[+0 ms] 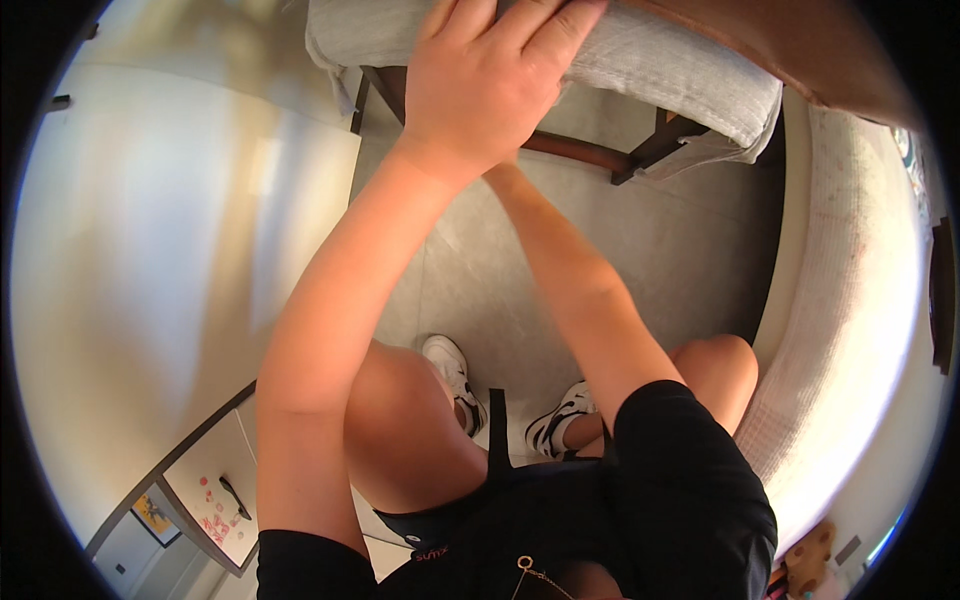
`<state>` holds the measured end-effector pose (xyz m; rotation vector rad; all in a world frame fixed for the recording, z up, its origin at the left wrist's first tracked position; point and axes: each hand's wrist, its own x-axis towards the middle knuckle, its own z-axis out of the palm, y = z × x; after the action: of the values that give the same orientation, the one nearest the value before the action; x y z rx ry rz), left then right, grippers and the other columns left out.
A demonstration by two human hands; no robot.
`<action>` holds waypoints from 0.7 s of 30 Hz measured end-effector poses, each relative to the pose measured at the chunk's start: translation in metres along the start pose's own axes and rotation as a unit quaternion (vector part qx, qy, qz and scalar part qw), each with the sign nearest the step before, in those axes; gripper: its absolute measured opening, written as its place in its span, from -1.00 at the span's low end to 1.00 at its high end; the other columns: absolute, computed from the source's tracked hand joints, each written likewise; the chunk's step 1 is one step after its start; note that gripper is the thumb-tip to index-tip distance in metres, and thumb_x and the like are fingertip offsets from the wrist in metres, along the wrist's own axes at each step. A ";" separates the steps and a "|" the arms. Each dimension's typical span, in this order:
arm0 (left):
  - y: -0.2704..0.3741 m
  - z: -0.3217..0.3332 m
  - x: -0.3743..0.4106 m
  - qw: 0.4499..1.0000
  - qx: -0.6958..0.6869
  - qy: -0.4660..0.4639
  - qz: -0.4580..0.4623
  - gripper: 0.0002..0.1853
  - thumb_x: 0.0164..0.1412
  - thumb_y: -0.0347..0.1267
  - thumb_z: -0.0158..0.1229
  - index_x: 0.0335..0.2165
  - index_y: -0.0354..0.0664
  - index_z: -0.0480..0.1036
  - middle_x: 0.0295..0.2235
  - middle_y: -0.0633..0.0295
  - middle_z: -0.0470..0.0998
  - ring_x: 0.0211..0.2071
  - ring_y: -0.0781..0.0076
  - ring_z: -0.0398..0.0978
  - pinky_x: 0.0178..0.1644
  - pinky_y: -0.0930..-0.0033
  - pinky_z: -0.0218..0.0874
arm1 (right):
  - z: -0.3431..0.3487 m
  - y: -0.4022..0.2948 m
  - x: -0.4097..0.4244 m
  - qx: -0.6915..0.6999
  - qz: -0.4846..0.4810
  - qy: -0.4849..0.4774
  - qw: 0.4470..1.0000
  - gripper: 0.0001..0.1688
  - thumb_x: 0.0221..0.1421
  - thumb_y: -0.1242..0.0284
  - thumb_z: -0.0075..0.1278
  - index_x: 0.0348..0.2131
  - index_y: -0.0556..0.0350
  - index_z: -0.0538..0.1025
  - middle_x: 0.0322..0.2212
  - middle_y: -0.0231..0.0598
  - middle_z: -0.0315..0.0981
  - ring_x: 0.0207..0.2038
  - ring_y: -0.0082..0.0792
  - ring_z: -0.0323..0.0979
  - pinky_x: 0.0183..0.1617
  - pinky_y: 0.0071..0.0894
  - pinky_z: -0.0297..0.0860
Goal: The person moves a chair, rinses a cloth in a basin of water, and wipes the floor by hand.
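My left hand (487, 82) reaches to the top of the view, its back towards me. It lies over the grey fabric cover (675, 82) of a padded seat, and its fingertips are cut off or out of sight at the top edge. Whether it grips the cloth cannot be told. My right forearm (562, 247) runs up behind my left wrist, and my right hand is hidden there. Below the cover show the seat's dark wooden legs and a wooden crossbar (581, 150). A loose strip of cloth (697, 154) hangs from its right corner. Smooth brown material (810, 52) lies above the seat.
At left is a broad, glossy pale surface (150, 225) with a dark edge; a white drawer front (214, 495) with a black handle and red marks sits below it. A ribbed pale cover (832, 300) curves along the right. My sneakers (450, 367) stand on the grey floor (480, 277).
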<state>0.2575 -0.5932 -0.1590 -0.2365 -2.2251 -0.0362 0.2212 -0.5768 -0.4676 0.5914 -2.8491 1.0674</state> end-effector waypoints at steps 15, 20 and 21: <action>-0.008 0.039 -0.003 0.978 -0.064 0.193 -0.046 -0.71 0.18 -0.28 0.15 -0.17 -0.16 0.60 -0.17 0.24 0.62 -0.07 0.27 0.50 0.13 0.11 0.27 | -0.036 0.097 0.021 -0.252 0.043 0.022 0.966 -0.82 0.13 0.32 0.11 -0.29 -0.06 0.66 -0.30 -0.16 0.64 -0.15 -0.13 0.55 -0.14 -0.01 0.37; -0.009 0.052 -0.017 0.980 -0.028 0.187 -0.055 -0.74 0.12 -0.27 0.15 -0.21 -0.04 0.60 -0.21 0.29 0.59 -0.11 0.32 0.45 0.17 0.11 0.19 | 0.056 -0.032 -0.002 0.026 -0.224 0.018 0.974 -0.80 0.13 0.30 0.11 -0.25 -0.09 0.63 -0.31 -0.11 0.63 -0.20 -0.13 0.55 -0.24 -0.16 0.44; -0.010 0.053 -0.023 0.984 -0.030 0.166 -0.048 -0.73 0.12 -0.27 0.15 -0.20 -0.04 0.60 -0.20 0.29 0.59 -0.10 0.32 0.45 0.17 0.11 0.19 | 0.067 -0.065 -0.016 -0.041 -0.130 -0.039 0.990 -0.83 0.11 0.43 0.10 -0.25 -0.04 0.62 -0.34 -0.07 0.62 -0.28 -0.09 0.55 -0.26 -0.10 0.44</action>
<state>0.2288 -0.6014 -0.2093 -0.1429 -1.9023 -0.1833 0.2655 -0.6594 -0.4811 0.9835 -2.7611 0.8990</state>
